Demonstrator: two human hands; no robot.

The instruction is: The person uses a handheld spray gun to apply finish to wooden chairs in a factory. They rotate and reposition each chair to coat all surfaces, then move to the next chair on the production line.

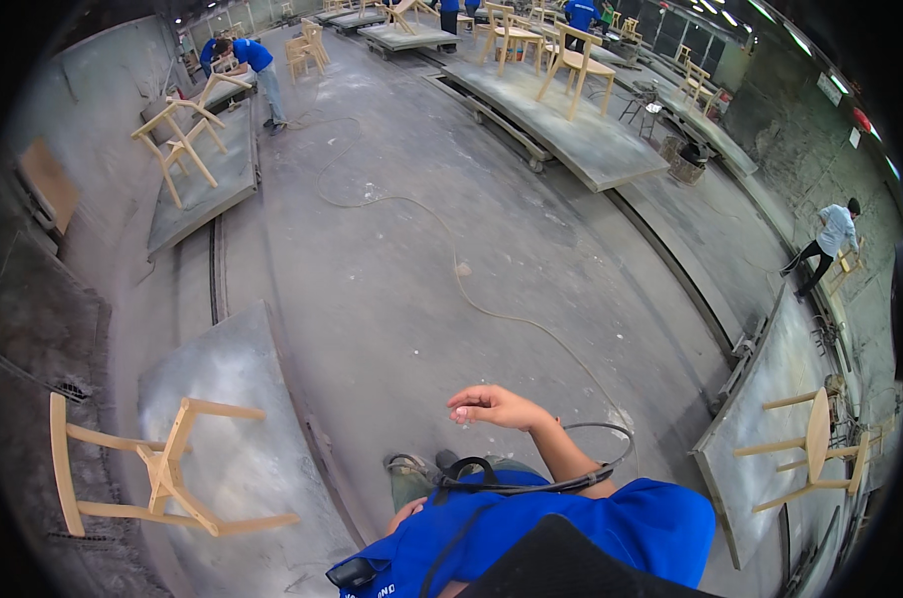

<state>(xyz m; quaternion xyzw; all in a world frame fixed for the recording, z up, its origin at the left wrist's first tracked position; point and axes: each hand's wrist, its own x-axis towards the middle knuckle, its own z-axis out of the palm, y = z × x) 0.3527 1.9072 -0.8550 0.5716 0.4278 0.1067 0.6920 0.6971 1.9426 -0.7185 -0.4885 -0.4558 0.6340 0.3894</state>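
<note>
My right hand (499, 407) is raised over the grey floor in front of my blue shirt. Its fingers are loosely bent and apart, with nothing visible in them. A dark hose (611, 431) loops around beside my right forearm and runs across my waist. Only a little of my left hand (407, 512) shows at the shirt's lower left edge; its fingers are mostly hidden. To the left, an unfinished wooden chair frame (162, 468) lies tipped over on a grey metal-topped platform (222, 364). Another wooden chair (818, 439) lies on its side on the right platform (745, 468).
A thin pale hose (461, 269) snakes along the floor. Rails (670, 259) run beside the platforms. At the far left a person in blue (247, 58) bends over chairs; a person in a light shirt (832, 231) handles a chair at right. More chairs (576, 70) stand on farther platforms.
</note>
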